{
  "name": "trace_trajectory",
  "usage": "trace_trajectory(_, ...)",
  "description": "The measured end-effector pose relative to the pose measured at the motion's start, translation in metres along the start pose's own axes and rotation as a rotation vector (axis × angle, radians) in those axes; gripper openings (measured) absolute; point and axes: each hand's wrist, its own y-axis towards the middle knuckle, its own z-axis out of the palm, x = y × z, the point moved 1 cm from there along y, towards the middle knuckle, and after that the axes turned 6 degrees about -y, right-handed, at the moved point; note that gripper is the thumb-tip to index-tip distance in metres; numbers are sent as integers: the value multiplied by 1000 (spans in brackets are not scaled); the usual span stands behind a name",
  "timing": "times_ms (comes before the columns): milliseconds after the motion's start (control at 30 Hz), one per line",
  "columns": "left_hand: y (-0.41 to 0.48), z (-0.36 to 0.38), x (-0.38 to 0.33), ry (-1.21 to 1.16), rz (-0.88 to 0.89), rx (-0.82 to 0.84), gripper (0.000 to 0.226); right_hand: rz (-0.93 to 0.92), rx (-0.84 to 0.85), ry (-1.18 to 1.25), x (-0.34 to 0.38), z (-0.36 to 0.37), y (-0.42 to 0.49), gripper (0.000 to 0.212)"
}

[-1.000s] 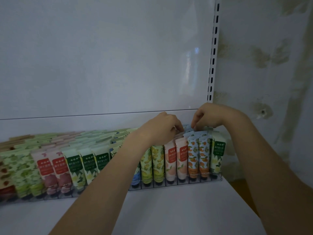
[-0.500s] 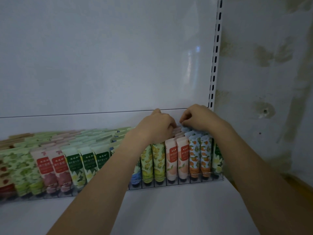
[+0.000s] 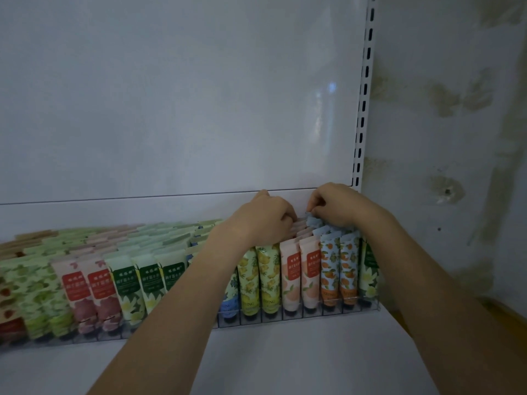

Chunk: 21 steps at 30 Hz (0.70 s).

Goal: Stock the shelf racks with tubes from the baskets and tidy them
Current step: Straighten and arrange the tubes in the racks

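Two hands meet at the back of the clear divided rack [image 3: 313, 314] on the white shelf [image 3: 285, 363]. Right hand [image 3: 339, 205] pinches a blue-topped tube [image 3: 313, 223] standing in the orange-print lane; left hand [image 3: 262, 218] curls over the pink tubes [image 3: 309, 269] beside it, its grip hidden.

The one camera sits on the person's head. It looks forward and a bit down, from close behind the left hand [image 3: 262, 216] and the right hand [image 3: 339, 206]. Both hands sit near the middle of the view. The tubes [image 3: 291, 275] show just under the hands, the white back wall [image 3: 182, 95] above them.
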Motion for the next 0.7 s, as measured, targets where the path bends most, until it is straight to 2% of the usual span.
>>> trace_trajectory(167,1,-1,-1,-4,-6,12,41,-56,-95,42,-1,-14,-2,16)
trace_trajectory(367,1,-1,-1,4,-8,11,40,-37,30,24,3,-6,-5,22)
trace_trajectory(600,1,-1,-2,8,4,11,39,-4,-43,123,-12,-19,-5,26)
trace_trajectory(700,1,-1,-3,5,19,5,38,36,-5,140,-22,-24,-8,24)
